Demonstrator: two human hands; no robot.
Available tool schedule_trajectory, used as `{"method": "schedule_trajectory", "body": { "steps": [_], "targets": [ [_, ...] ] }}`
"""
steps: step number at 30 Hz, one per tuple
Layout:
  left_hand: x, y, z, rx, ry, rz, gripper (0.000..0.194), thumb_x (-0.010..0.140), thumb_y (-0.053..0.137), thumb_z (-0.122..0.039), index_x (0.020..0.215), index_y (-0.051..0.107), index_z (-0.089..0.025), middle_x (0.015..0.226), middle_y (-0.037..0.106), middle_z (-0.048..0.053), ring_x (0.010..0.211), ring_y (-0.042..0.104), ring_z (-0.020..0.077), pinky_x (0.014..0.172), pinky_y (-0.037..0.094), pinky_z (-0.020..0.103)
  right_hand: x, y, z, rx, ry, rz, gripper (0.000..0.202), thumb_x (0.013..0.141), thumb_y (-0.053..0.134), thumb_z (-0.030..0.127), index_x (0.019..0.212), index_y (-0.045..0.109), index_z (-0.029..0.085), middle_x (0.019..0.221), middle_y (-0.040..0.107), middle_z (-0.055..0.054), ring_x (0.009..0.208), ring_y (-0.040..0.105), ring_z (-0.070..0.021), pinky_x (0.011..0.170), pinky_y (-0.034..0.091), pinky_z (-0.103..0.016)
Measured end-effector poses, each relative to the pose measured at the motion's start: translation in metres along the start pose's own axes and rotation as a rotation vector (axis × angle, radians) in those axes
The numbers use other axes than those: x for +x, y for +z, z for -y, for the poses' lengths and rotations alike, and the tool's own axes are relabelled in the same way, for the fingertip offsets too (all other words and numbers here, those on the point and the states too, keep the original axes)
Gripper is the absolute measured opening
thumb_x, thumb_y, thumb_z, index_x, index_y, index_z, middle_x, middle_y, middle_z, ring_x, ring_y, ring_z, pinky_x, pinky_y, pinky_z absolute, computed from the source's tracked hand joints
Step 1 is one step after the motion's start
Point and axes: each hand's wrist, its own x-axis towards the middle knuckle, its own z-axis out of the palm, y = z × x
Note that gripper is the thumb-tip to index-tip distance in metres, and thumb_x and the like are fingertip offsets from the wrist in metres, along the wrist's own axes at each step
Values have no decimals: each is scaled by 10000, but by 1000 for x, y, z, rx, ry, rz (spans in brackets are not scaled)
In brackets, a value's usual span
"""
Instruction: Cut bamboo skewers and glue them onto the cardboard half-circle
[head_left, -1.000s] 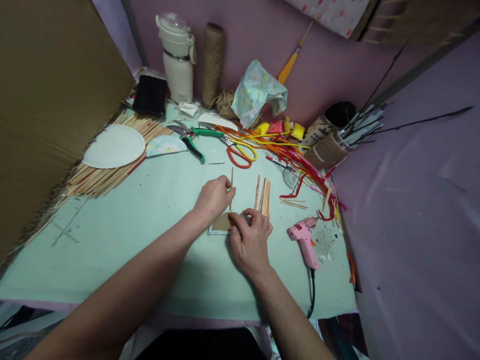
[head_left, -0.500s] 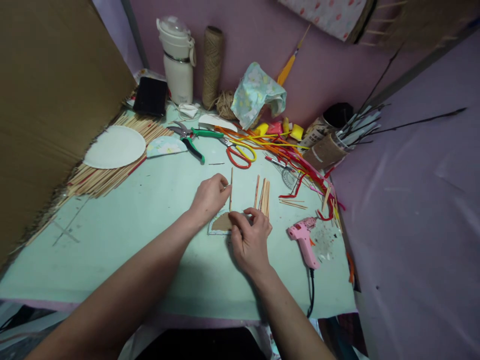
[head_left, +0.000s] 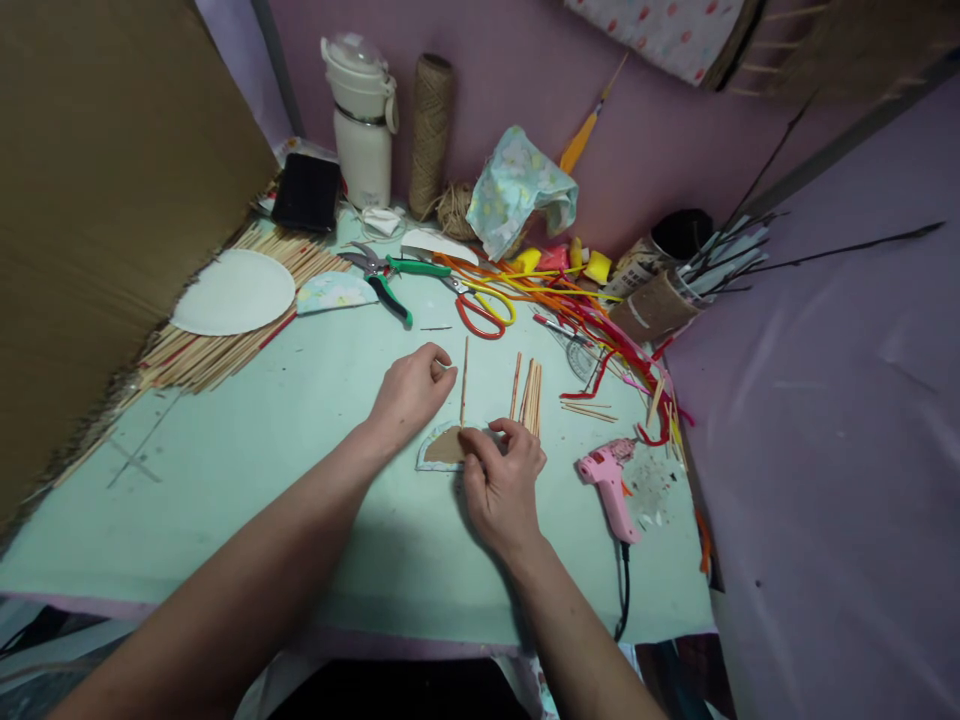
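A thin wooden stick (head_left: 465, 380) points away from me, its near end meeting the top edge of a half-round cardboard piece (head_left: 442, 447) with a light-blue fabric border. My right hand (head_left: 504, 478) presses that end against the cardboard with its index finger, and its thumb rests on the piece. The right side of the piece is hidden beneath this hand. Just left of the stick, my left hand (head_left: 416, 388) hovers with bent fingers and a small gap between thumb and index, holding nothing. Several more sticks (head_left: 532, 395) lie beyond my right hand.
A pink glue gun (head_left: 611, 485) lies at the right, its cord running off the front edge. Pliers (head_left: 386, 280), scissors (head_left: 484, 310) and coloured pipe cleaners (head_left: 555, 285) lie at the back. A white oval (head_left: 232, 292) rests on a stick pile (head_left: 202, 365) at the left.
My left hand has let go of the stick and drawn slightly left. My right hand stays on the stick's near end and the cardboard piece.
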Motion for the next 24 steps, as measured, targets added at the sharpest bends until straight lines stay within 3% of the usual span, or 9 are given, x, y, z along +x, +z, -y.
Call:
{"method": "schedule_trajectory", "body": {
  "steps": [24],
  "targets": [
    [0, 1, 2, 7, 1, 8, 106, 814, 554, -256, 888, 617, -214, 685, 655, -13, 707, 610, 176, 666, 426, 282, 0, 1, 0, -61, 0, 2, 264, 903, 504, 238, 1088, 680, 305, 1155, 470, -74, 1070, 426, -262, 912, 325, -446]
  ]
}}
